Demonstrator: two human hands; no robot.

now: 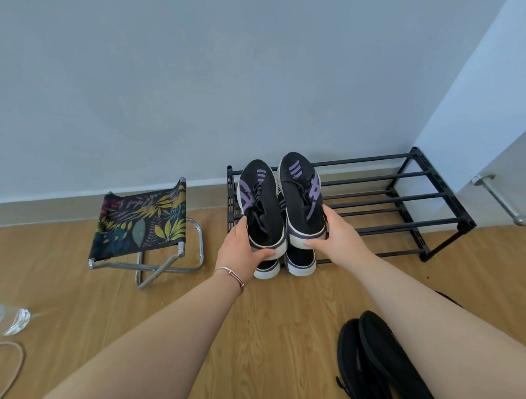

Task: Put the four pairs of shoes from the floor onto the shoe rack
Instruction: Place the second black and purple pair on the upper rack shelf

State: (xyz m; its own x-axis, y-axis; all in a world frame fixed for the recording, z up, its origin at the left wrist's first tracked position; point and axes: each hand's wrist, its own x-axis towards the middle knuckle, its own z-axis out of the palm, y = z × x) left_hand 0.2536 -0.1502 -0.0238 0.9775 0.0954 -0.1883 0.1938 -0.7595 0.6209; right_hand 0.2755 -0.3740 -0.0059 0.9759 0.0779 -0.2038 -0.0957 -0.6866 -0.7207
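Note:
A black two-tier shoe rack (404, 194) stands against the wall. On the left end of its top tier lie two black sneakers with purple stripes. My left hand (242, 247) grips the heel of the left sneaker (260, 199). My right hand (334, 235) grips the heel of the right sneaker (300, 192). Under them, on the lower tier, another pair of black shoes with white soles (299, 262) shows only its heels. A black pair of shoes (371, 353) lies on the wood floor at the lower right, partly hidden by my right arm.
A folding stool with a leaf-print seat (143, 224) stands left of the rack. A clear plastic bottle (9, 318) and a loop of cord (11, 366) lie at the left edge. A door with a metal handle (500, 200) is right of the rack.

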